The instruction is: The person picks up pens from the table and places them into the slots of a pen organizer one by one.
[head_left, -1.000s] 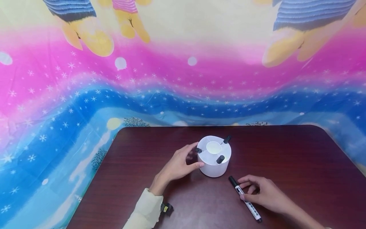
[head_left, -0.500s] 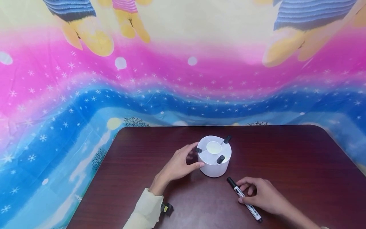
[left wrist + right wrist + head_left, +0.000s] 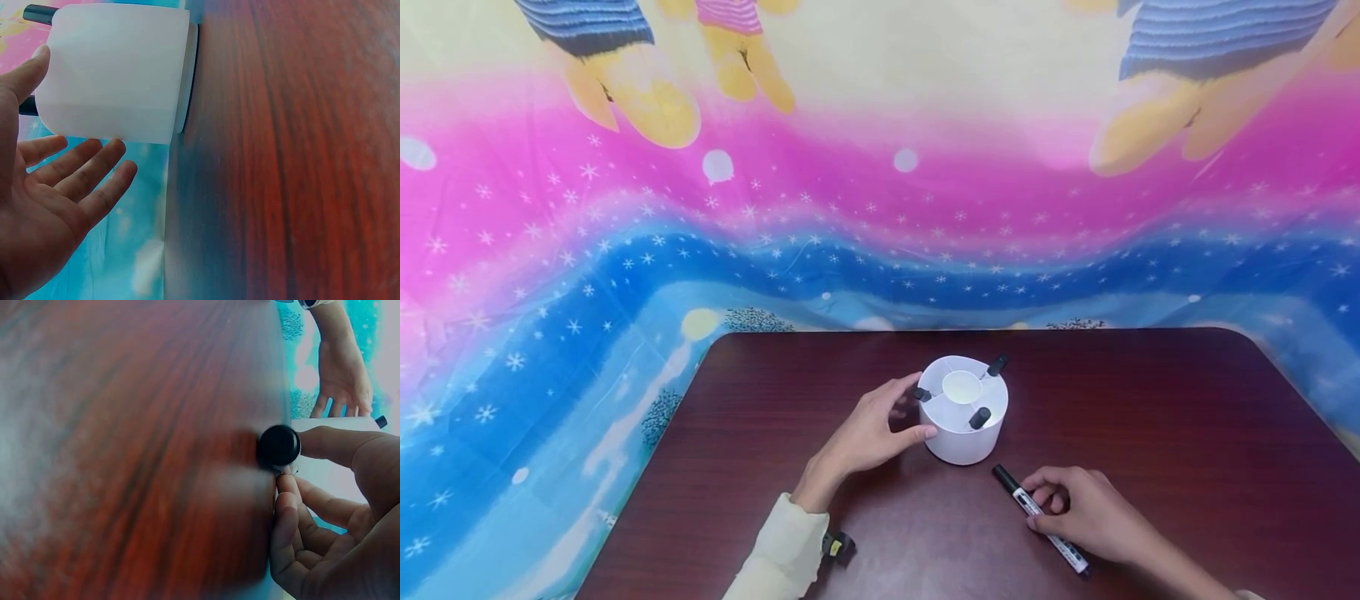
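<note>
A white round pen holder [image 3: 964,442] stands on the table, with a round middle cup and divider walls. Three black-ended pens, one of them a black cap [image 3: 980,417], poke above its rim. My left hand [image 3: 872,433] rests at its left side, thumb and fingertips at the wall, fingers loosely extended in the left wrist view. Between thumb and fingers my right hand [image 3: 1090,512] pinches a white marker [image 3: 1028,504] with a black cap. The marker slants, cap toward the pen holder, close over the table. In the right wrist view its black end [image 3: 279,447] faces the camera.
The dark red-brown wooden table [image 3: 760,392] has rounded far corners. Behind it hangs a pink and blue printed cloth [image 3: 850,200]. A small black device [image 3: 838,547] with a yellow mark sits at my left wrist beside the pale sleeve [image 3: 782,546].
My right hand and the marker's cap end have shifted slightly left, toward me. The left hand and the pen holder have stayed in place.
</note>
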Motion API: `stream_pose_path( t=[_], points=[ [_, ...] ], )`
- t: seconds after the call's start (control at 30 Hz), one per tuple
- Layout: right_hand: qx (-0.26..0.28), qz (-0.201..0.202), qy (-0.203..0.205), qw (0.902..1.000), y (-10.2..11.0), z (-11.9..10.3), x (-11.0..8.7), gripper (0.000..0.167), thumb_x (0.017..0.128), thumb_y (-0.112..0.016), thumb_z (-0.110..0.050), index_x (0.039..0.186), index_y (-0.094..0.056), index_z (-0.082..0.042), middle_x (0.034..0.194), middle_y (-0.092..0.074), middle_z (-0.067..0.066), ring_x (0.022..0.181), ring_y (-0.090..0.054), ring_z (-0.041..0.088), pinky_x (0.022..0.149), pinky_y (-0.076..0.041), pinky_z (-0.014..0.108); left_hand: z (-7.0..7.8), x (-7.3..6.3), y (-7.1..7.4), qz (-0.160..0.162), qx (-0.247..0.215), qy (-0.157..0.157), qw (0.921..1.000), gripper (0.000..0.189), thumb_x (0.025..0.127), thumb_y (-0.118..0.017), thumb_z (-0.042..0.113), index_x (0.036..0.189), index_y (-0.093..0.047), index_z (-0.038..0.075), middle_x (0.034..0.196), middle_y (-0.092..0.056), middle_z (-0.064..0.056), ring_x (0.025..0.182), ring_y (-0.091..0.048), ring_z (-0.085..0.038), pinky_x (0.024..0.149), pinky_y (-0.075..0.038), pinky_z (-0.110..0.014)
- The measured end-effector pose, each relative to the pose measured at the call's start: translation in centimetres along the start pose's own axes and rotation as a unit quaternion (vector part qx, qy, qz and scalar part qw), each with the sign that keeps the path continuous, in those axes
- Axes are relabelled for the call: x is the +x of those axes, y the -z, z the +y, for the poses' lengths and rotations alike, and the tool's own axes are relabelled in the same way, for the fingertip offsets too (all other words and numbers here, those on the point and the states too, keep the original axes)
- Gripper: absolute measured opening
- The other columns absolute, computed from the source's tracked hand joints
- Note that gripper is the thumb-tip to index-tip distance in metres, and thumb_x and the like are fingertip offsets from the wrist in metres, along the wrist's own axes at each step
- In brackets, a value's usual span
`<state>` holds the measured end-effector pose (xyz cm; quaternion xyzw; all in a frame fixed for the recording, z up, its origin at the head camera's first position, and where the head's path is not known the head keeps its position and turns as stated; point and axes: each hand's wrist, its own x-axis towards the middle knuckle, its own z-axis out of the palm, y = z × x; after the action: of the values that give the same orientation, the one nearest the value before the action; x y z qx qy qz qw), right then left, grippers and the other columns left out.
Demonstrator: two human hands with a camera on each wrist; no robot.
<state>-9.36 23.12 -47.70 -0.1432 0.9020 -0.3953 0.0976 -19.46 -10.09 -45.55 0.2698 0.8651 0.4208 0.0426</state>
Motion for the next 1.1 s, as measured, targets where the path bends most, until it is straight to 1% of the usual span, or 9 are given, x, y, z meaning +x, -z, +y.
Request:
stream_pose_path(
  t=[0.23,0.7,0.77,0.87,1.0,1.1],
  points=[
    [0.004,-0.013,-0.022,0.9997,0.2,-0.1,0.0,0.025,0.085,-0.089,-0.013,0.108,-0.079,-0.014,0.083,-0.071,-0.009,0.071,-0.057,-0.003,0.059,-0.051,0.021,0.0,0.0,0.0,0.000,-0.001,-0.001,1.0000,0.083,0.094,-0.083,0.045,0.164,-0.043,0.022,0.143,-0.066,-0.003,0.122,-0.071,-0.017,0.106,-0.060,-0.036],
    [0.012,-0.020,-0.005,0.9997,0.5,0.1,-0.1,0.021,0.089,-0.084,-0.013,0.109,-0.079,-0.013,0.089,-0.073,-0.007,0.073,-0.057,-0.003,0.060,-0.051,0.021,0.1,0.0,0.1,-0.002,0.000,0.001,1.0000,0.084,0.095,-0.083,0.046,0.164,-0.043,0.022,0.141,-0.067,-0.003,0.121,-0.071,-0.018,0.105,-0.060,-0.037],
    [0.015,-0.019,-0.008,0.9997,0.6,0.1,-0.1,0.021,0.089,-0.084,-0.013,0.110,-0.079,-0.013,0.091,-0.074,-0.007,0.073,-0.058,-0.003,0.060,-0.051,0.021,0.1,0.0,0.1,-0.001,0.001,0.000,1.0000,0.084,0.095,-0.082,0.046,0.165,-0.043,0.022,0.140,-0.067,-0.003,0.121,-0.071,-0.018,0.105,-0.060,-0.037],
    [0.017,-0.012,-0.013,0.9997,0.9,0.0,-0.1,0.023,0.090,-0.084,-0.014,0.112,-0.078,-0.013,0.095,-0.075,-0.006,0.074,-0.058,-0.002,0.060,-0.052,0.022,0.0,0.0,0.0,0.000,0.002,-0.002,1.0000,0.084,0.094,-0.083,0.045,0.164,-0.043,0.022,0.140,-0.067,-0.003,0.121,-0.071,-0.017,0.105,-0.060,-0.036],
    [0.017,0.009,-0.023,0.9996,1.5,-0.4,0.1,0.025,0.091,-0.084,-0.015,0.115,-0.078,-0.013,0.098,-0.076,-0.004,0.076,-0.060,0.000,0.061,-0.053,0.023,0.0,0.0,0.0,0.001,0.001,-0.004,1.0000,0.083,0.094,-0.083,0.043,0.164,-0.044,0.022,0.140,-0.067,-0.003,0.121,-0.071,-0.017,0.105,-0.060,-0.036],
    [0.017,0.025,-0.039,0.9988,2.0,-1.0,0.2,0.026,0.092,-0.083,-0.015,0.117,-0.077,-0.013,0.099,-0.075,-0.002,0.077,-0.061,0.002,0.060,-0.054,0.025,0.0,0.0,0.0,0.000,-0.001,-0.003,1.0000,0.083,0.095,-0.083,0.044,0.164,-0.043,0.022,0.141,-0.067,-0.003,0.121,-0.071,-0.017,0.105,-0.060,-0.036]
  ],
)
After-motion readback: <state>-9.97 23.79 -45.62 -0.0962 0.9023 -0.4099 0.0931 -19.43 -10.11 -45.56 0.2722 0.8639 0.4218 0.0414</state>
